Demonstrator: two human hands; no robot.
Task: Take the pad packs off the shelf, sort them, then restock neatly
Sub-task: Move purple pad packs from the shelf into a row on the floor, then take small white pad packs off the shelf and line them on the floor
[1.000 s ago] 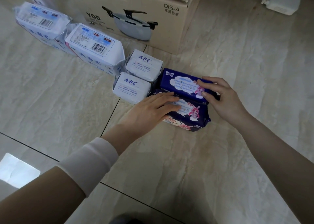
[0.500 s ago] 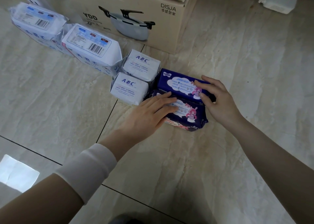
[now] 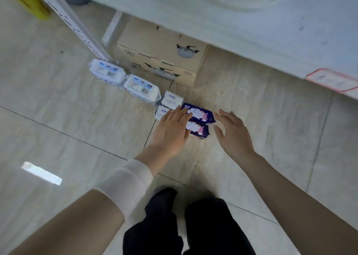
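Left hand (image 3: 172, 128) rests flat, fingers (image 3: 182, 114) straight, on the purple packs (image 3: 201, 115); right hand (image 3: 233, 133) hovers spread beside them, gripping nothing, evidently squaring them against the ABC packs (image 3: 172, 100).

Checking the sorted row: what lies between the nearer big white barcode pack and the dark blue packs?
In the head view, two small white ABC packs, side by side; the left hand partly covers the nearer one.
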